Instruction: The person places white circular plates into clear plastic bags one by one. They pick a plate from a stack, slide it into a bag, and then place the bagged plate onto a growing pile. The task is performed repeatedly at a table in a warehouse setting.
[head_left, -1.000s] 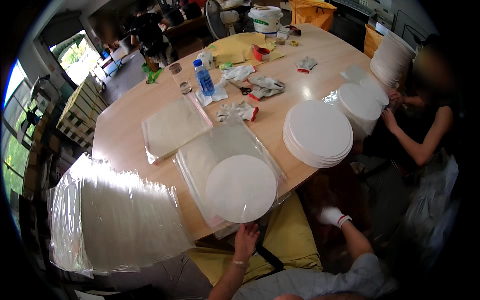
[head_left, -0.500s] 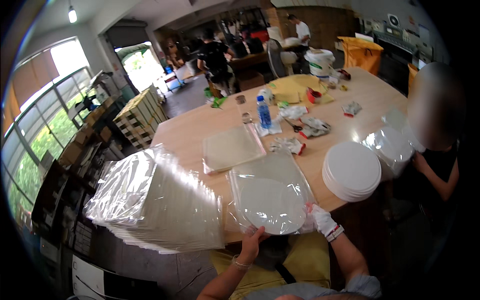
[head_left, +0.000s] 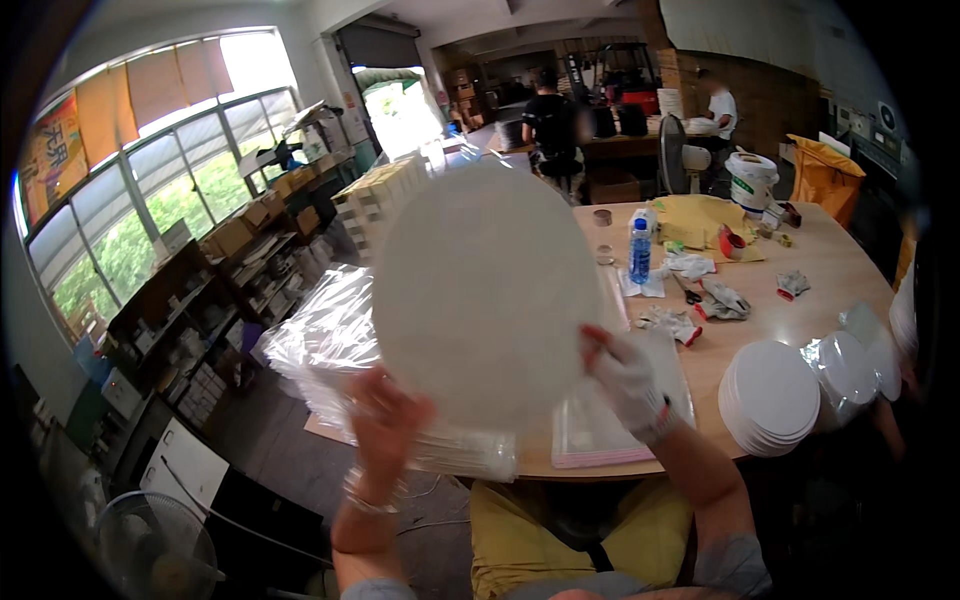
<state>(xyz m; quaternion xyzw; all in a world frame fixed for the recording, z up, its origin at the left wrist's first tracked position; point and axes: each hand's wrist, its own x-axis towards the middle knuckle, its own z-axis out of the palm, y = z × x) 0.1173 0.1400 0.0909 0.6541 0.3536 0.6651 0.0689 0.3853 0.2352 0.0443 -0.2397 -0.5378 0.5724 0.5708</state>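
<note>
Upright in front of me is a large white round disc [head_left: 485, 300], raised above the table and slightly blurred. My left hand [head_left: 385, 415], bare and smeared by motion, grips it at the lower left edge. At its lower right edge my right hand [head_left: 620, 380] holds on, wearing a white glove with red at the fingers. Whether a clear film covers the disc cannot be made out. Beneath my right hand lie flat clear plastic bags [head_left: 620, 430] with a pink edge. Partly behind the disc and my left hand, a tall stack of shiny clear packs [head_left: 330, 320] stands to the left.
To the right are a stack of white discs [head_left: 768, 395] and some film-wrapped discs [head_left: 845, 365] at the table's edge. Farther back lie work gloves [head_left: 722, 300], scissors [head_left: 688, 292], a blue water bottle [head_left: 640, 255], yellow sheets [head_left: 705, 222] and a white bucket [head_left: 752, 180].
Both hands have lifted the disc from the table up in front of me, where it now stands upright. The view has tilted up and turned left.
</note>
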